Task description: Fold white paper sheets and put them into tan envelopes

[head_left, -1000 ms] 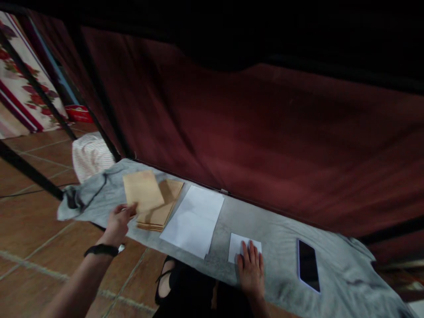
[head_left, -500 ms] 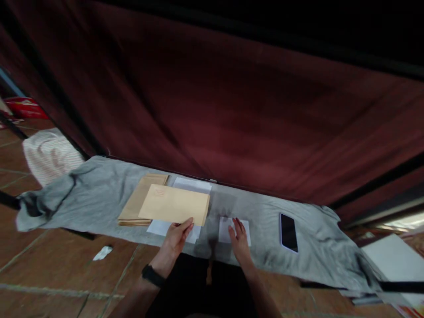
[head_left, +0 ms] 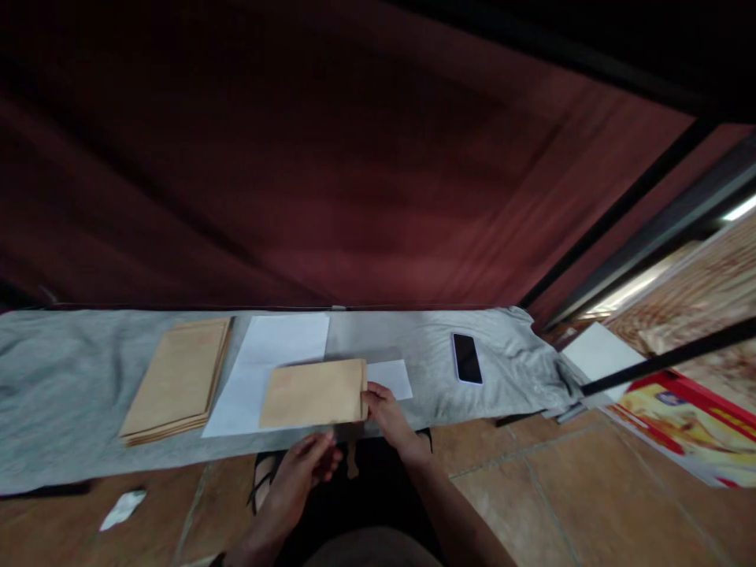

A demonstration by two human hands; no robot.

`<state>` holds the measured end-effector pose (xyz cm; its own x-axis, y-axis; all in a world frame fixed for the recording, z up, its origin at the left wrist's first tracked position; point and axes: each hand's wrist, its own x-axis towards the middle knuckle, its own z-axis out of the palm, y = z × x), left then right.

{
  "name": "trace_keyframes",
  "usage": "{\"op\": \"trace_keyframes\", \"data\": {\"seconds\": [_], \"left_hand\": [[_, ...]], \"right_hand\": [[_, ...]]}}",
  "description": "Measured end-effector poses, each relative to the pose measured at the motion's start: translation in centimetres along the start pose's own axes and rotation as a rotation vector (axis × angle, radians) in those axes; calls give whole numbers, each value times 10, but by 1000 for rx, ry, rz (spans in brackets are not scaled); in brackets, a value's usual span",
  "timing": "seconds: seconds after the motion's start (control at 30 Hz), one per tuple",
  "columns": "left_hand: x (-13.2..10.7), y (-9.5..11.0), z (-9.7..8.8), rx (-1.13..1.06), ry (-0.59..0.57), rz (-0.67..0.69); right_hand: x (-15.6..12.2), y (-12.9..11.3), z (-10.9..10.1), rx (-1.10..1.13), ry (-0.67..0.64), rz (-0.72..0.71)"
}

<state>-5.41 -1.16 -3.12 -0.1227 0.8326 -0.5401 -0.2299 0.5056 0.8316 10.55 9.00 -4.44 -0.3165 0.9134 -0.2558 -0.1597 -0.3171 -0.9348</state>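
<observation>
The cloth (head_left: 59, 378) spreads as a long grey strip, its far edge running along the foot of the dark red curtain (head_left: 354, 197) and its near edge just in front of the person's lap. On it, from left to right, lie the stack (head_left: 177, 378) of brown envelopes, the sheet (head_left: 248, 378), the envelope (head_left: 313, 394), the card (head_left: 393, 378) and the phone (head_left: 467, 358). Bare grey cloth shows between the card and the phone, beyond the envelope toward the curtain, and to the left of the stack; only a narrow strip parts stack from sheet. The envelope is over the near right part of the sheet and the left end of the card, its near long edge close to the cloth's front edge; whether it rests flat or is slightly raised cannot be told. Its long axis runs left to right along the strip, the right end a little farther from the person, with a narrow fold or layer showing at that end. The right hand (head_left: 383, 409) pinches this right end. The left hand (head_left: 313, 458) is below the near edge, apart from it, fingers loosely curled; how far they are parted is too blurred to tell.
</observation>
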Motion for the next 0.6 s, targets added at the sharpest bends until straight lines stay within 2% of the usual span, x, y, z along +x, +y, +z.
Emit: {"op": "trace_keyframes", "data": {"seconds": [0.07, 0.13, 0.17, 0.2, 0.27, 0.4, 0.5, 0.6], "left_hand": [[-7, 3, -5, 425, 13, 317], [-1, 11, -11, 779, 77, 677], [7, 16, -15, 938, 92, 809], [17, 20, -19, 1086, 91, 881], [42, 26, -28, 1304, 47, 929], [78, 18, -39, 1529, -124, 860], [83, 6, -37, 1571, -216, 876], [76, 0, -31, 1544, -256, 890]], "right_hand": [[-3, 2, -11, -79, -26, -5], [-9, 3, -20, -130, -49, -18], [-12, 4, -24, -136, -66, -19], [-16, 6, -28, -132, -86, -17], [-22, 8, -32, -121, -124, -7], [-32, 13, -36, -157, -120, 33], [-38, 15, -39, -195, -46, 34], [-43, 13, -44, -234, -2, 19]]}}
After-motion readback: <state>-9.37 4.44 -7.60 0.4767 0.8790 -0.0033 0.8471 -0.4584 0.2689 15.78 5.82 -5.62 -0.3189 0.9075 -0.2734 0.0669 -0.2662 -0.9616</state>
